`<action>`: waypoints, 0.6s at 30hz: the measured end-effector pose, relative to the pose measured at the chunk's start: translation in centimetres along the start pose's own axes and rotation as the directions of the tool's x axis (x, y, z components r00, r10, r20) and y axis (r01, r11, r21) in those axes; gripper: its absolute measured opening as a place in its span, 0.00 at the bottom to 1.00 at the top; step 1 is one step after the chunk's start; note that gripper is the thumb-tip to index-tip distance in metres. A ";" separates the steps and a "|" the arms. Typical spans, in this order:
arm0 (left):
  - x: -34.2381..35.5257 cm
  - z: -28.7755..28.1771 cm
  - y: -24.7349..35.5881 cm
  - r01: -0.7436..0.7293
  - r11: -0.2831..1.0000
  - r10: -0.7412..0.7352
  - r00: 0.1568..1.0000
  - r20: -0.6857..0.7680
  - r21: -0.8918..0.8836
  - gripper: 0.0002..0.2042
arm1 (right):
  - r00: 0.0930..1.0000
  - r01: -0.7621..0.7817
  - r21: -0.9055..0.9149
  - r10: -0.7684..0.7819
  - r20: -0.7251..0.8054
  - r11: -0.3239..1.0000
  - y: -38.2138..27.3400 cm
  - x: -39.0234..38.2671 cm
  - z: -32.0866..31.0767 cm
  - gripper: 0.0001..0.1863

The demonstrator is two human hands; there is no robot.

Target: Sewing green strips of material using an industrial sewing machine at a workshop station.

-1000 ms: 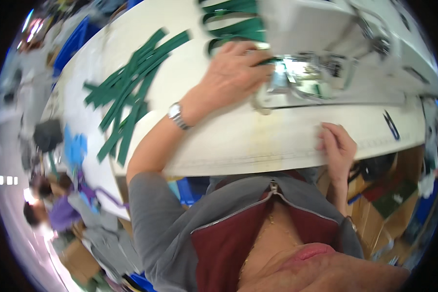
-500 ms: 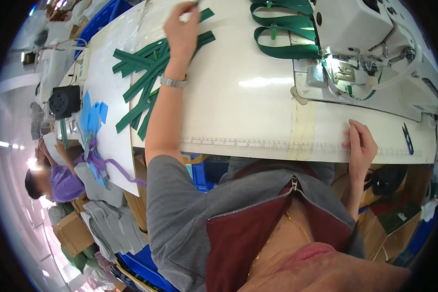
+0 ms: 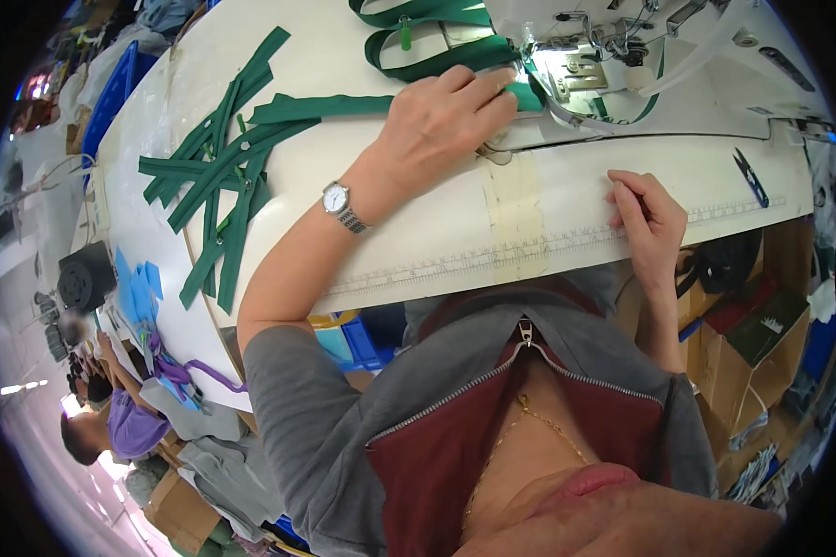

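My left hand [image 3: 448, 116], with a wristwatch on its wrist, is closed on a green fabric strip [image 3: 334, 106] at the sewing machine's plate. The strip runs leftward from under my fingers to a loose pile of green strips [image 3: 221, 181]; a short end [image 3: 529, 97] shows past my fingertips beside the presser area of the sewing machine [image 3: 576, 74]. Over the table's front edge, my right hand [image 3: 650, 221] hovers or rests with its fingers loosely bent and somewhat apart, nothing visible in them.
Looped green bands [image 3: 427, 58] lie just beyond my left hand. Thread snips [image 3: 751, 176] lie at the right, near a ruler strip [image 3: 455, 263] along the front edge. Blue pieces [image 3: 139, 288] and a purple strip [image 3: 215, 373] lie left, near another person [image 3: 132, 418].
My left hand has come from the far strip pile rightward and nearer, bringing a green strip to the sewing machine. The whole view has shifted; my right hand keeps about the same pose.
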State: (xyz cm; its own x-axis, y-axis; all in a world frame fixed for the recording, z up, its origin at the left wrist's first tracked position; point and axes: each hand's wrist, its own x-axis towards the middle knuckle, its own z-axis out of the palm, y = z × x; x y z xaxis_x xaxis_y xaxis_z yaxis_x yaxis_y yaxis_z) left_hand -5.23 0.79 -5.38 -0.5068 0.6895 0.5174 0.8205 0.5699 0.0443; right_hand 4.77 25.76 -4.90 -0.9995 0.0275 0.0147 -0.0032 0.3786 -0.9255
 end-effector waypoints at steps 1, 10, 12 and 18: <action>0.2 -0.1 -0.1 -0.020 1.000 0.020 0.999 0.026 -0.003 0.15 | 1.000 0.003 -0.006 -0.003 0.011 1.000 -0.1 0.0 -0.1 0.08; 0.7 0.2 -1.2 0.061 0.992 -0.050 0.994 0.094 -0.111 0.12 | 0.999 -0.024 -0.053 0.026 0.042 0.998 -0.3 0.3 -0.4 0.08; 0.8 0.5 -1.4 0.083 0.989 -0.075 0.995 0.072 -0.124 0.12 | 0.999 -0.033 -0.044 0.035 0.041 0.998 -0.3 0.2 -0.4 0.08; 1.4 0.2 -0.9 0.170 0.962 -0.145 0.981 0.127 -0.215 0.11 | 0.998 -0.036 -0.032 0.037 0.042 0.999 -0.2 0.1 -0.6 0.08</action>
State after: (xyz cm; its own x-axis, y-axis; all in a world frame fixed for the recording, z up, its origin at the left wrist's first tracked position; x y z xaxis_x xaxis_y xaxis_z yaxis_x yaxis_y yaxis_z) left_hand -6.70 1.37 -4.88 -0.6496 0.6511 0.3924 0.7600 0.5690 0.3141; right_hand 4.72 26.22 -4.51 -0.9994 0.0027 -0.0356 0.0336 0.4068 -0.9129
